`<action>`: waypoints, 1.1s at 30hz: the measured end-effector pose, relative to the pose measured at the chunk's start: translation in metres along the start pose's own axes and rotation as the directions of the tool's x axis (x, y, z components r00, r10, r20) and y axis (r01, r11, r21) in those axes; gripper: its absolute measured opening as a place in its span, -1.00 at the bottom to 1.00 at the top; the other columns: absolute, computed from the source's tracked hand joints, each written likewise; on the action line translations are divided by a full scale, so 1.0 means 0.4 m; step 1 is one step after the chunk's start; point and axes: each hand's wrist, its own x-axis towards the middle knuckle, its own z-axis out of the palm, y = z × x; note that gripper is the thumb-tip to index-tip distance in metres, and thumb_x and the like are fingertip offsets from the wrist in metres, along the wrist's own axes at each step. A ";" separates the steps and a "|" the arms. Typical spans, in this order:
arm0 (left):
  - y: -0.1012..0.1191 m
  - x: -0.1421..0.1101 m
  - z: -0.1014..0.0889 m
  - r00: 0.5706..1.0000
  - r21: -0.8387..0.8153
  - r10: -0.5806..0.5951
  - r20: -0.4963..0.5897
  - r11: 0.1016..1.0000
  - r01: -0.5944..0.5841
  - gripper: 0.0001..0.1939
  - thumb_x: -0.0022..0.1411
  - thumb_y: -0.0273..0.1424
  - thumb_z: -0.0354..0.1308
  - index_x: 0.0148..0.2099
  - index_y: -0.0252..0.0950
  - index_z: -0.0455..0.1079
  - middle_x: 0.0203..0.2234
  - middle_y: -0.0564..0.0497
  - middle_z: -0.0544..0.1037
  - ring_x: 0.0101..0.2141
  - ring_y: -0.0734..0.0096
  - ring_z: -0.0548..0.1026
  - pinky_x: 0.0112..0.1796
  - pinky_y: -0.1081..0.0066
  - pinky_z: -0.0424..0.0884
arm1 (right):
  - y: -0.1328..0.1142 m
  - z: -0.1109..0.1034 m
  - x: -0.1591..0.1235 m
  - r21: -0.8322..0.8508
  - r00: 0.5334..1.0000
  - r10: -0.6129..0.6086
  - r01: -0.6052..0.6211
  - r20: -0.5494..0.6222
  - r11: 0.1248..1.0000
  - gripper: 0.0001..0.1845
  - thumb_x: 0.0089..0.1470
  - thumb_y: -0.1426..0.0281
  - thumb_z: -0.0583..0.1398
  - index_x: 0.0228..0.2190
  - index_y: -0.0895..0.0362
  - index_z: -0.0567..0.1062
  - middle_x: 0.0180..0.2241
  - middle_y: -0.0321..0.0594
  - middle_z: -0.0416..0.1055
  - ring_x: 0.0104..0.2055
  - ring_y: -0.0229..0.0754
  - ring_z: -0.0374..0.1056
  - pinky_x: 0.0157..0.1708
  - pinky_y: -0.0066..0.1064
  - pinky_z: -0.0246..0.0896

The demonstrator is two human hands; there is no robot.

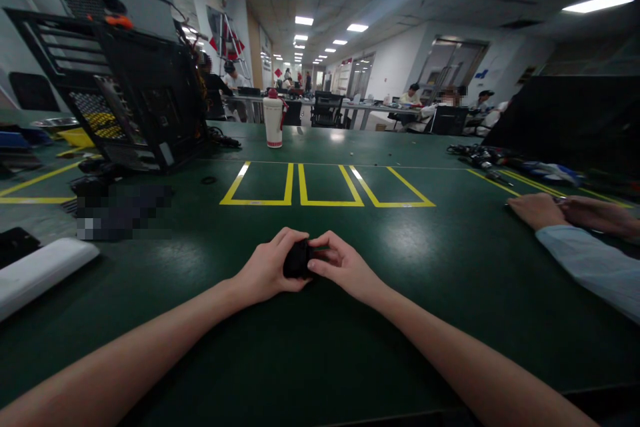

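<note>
Near the middle of the green tabletop, my left hand is wrapped round a small black object with a rounded outline. What kind of thing it is cannot be made out. From the other side, my right hand meets its right edge with bent fingers and thumb, gripping there. The fingers cover part of the object's sides. Just beyond both hands, yellow tape outlines mark the table.
A black computer case stands at the left, with a white bar-shaped object nearer me. A white bottle stands at the back. On the right are a co-worker's hands and cables.
</note>
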 end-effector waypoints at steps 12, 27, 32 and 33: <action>0.005 0.000 -0.004 1.000 -0.032 -0.011 0.002 0.999 0.011 -0.41 -0.03 -0.35 0.19 0.04 -0.12 0.03 -0.14 0.02 0.27 -0.18 0.29 0.36 -0.25 0.28 0.38 | 0.002 -0.006 0.007 -0.033 1.000 0.022 -0.023 -0.021 0.999 -0.73 -0.06 0.37 0.18 -0.26 0.12 0.29 -0.23 -0.25 0.31 -0.14 -0.19 0.30 -0.10 -0.22 0.23; 0.009 -0.001 -0.007 1.000 -0.024 0.004 -0.001 1.000 -0.004 -0.40 -0.03 -0.37 0.19 0.04 -0.13 0.02 -0.14 0.02 0.27 -0.18 0.30 0.37 -0.24 0.30 0.37 | 0.008 -0.010 0.009 -0.040 0.999 0.034 -0.034 -0.002 0.999 -0.73 -0.04 0.37 0.16 -0.24 0.12 0.29 -0.22 -0.23 0.32 -0.14 -0.19 0.31 -0.09 -0.22 0.21; 0.010 0.000 -0.009 1.000 -0.038 -0.008 0.020 0.999 0.009 -0.40 -0.03 -0.38 0.18 0.04 -0.12 0.01 -0.15 0.02 0.26 -0.19 0.29 0.36 -0.25 0.28 0.37 | -0.002 -0.004 -0.002 0.025 0.999 0.021 -0.022 0.047 0.999 -0.67 -0.10 0.42 0.21 -0.25 0.08 0.24 -0.22 -0.28 0.31 -0.12 -0.19 0.31 -0.12 -0.23 0.25; 0.010 0.000 -0.009 1.000 -0.039 -0.008 0.021 0.999 0.009 -0.40 -0.03 -0.38 0.18 0.04 -0.12 0.01 -0.15 0.02 0.26 -0.20 0.30 0.37 -0.25 0.28 0.38 | -0.003 -0.003 -0.002 0.018 0.999 0.021 -0.021 0.040 1.000 -0.70 -0.08 0.40 0.19 -0.26 0.08 0.25 -0.22 -0.27 0.31 -0.12 -0.19 0.31 -0.13 -0.24 0.25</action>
